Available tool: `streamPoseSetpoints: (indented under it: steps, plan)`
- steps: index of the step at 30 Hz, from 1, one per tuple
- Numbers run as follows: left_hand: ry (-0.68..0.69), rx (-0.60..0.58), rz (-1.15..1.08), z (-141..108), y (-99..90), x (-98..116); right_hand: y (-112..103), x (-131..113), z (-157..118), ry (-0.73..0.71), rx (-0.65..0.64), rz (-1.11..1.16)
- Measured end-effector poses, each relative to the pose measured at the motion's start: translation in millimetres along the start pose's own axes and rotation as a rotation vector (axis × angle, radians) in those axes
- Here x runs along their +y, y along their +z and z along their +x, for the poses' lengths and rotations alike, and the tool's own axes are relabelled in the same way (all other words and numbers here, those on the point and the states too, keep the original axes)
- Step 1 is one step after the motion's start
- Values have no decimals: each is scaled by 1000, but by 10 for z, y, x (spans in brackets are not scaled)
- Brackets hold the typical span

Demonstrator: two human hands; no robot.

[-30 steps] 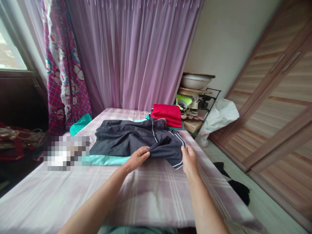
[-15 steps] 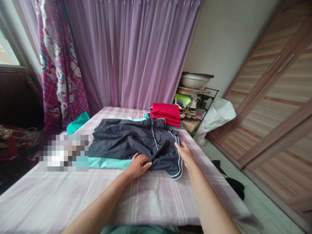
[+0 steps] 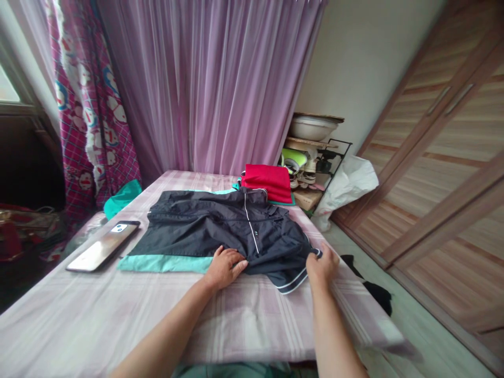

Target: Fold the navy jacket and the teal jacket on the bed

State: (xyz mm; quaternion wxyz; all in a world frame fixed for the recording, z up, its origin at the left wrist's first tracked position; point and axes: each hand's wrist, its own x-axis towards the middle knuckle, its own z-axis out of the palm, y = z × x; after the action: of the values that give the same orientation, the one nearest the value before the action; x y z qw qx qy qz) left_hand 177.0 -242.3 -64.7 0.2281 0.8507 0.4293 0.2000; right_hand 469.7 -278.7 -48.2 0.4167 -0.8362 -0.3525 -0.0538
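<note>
A dark jacket (image 3: 205, 220) with white piping lies spread on the bed, partly over a turquoise cloth (image 3: 165, 263) that shows along its near and far edges. My left hand (image 3: 225, 268) rests flat on the jacket's near side, fingers extended and thumb apart. At the right end, my right hand (image 3: 323, 265) pinches the white-striped edge of the jacket and draws it out to the right. The fabric between both hands is wrinkled, and part of the striped edge hangs toward me.
A folded red cloth (image 3: 266, 182) sits behind the jacket. On the left lie a phone (image 3: 103, 247) and a teal bag-like bundle (image 3: 123, 199). A shoe rack (image 3: 315, 163) and white sack (image 3: 350, 184) stand past the bed's right edge, near a wooden wardrobe (image 3: 429, 173).
My right hand has moved right and toward me, closing on the jacket's striped edge and stretching it outward. My left hand has stayed in place on the fabric.
</note>
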Motion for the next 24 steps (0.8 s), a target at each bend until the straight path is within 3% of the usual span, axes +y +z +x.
streamPoseSetpoints:
  steps: [2, 4, 7, 9, 11, 15, 17, 20, 24]
  plan:
    - [7, 2, 25, -1, -10, 16, 9, -78, 43, -118, 23, -49]
    - [17, 2, 48, -8, -20, 25, 25, -261, 110, -303, -33, -58]
    - [40, -23, 51, -30, -35, 24, 75, -541, 171, -621, -336, -124]
    - [54, -41, 35, -45, -38, 11, 106, -618, 172, -720, -556, -296]
    - [67, -46, 23, -56, -34, -7, 109, -586, 169, -658, -658, -510]
    - [81, -40, 46, -60, -20, -27, 28, -396, 235, -293, -617, -759]
    - [72, -39, 61, -56, -24, -18, -17, -356, 296, -196, -614, -781]
    - [60, -59, 65, -52, -43, 10, -11, -413, 378, -210, -609, -716]
    - [60, -77, 75, -63, -48, 28, 171, -556, 437, -249, -596, -625]
